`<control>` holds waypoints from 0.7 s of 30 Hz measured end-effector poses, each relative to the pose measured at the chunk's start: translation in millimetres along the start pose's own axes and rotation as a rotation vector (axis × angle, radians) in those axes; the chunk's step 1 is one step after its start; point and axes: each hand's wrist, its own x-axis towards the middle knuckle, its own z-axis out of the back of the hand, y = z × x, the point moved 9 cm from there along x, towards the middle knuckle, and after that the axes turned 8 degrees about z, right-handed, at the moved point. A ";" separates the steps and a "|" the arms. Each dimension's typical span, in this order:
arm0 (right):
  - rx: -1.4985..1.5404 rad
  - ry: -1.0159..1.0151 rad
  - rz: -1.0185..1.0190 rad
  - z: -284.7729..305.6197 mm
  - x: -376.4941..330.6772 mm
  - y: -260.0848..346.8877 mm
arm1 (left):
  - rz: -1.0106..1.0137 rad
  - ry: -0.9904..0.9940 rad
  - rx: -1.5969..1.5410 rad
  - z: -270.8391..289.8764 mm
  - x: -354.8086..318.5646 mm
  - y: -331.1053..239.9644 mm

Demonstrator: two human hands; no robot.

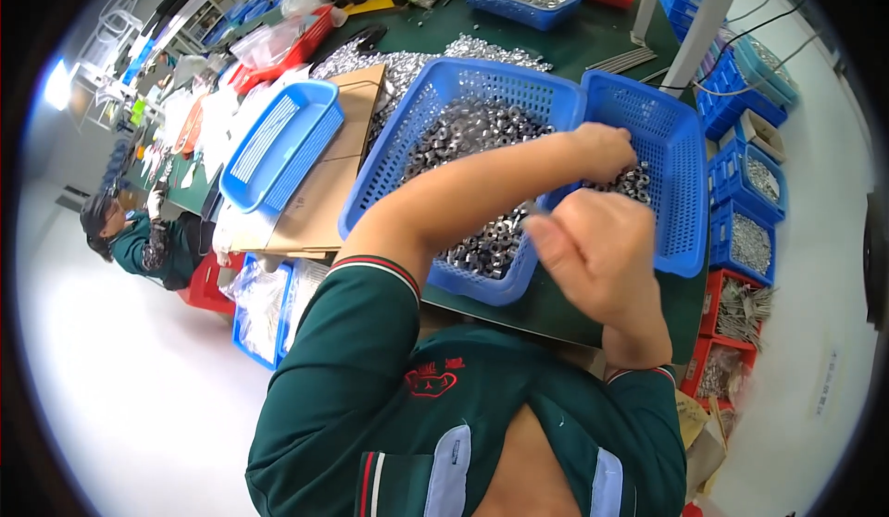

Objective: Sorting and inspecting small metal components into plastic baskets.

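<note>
A large blue plastic basket [486, 287] on the green table holds many small, shiny ring-like metal parts [482, 128]. Against its right side stands a second blue basket [683, 179], with a smaller heap of similar metal parts [633, 184] toward its left. My left forearm reaches across the large basket. My left hand [607, 152] is closed above the second basket's left part, its fingertips hidden. Nearer to me, my right hand [602, 250] is curled with the thumb toward the left, over the front of the baskets. A small blurred grey spot shows by its thumb tip; what it grips is unclear.
Left of the baskets, a shallow blue tray [282, 147] lies on cardboard [324, 198]. Loose silvery parts [407, 65] spread behind. Metal rods [622, 61] and a white post [708, 31] stand back right. Parts boxes [748, 239] line the right side. A person [153, 244] sits far left.
</note>
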 end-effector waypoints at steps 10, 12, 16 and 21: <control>0.077 -0.185 -0.322 16.3 -7.5 -41.7 | 0.196 -0.425 -0.290 84.0 -150.0 94.6; 0.063 -0.142 -0.272 0.8 -5.5 -42.9 | 0.213 -0.321 -0.271 56.1 -159.5 105.3; 0.037 -0.047 -0.294 -18.1 -6.4 -50.0 | 0.244 -0.149 -0.271 12.2 -165.8 110.4; 0.012 -0.002 -0.304 -29.3 -7.2 -54.8 | 0.254 -0.041 -0.034 -16.4 -160.7 103.3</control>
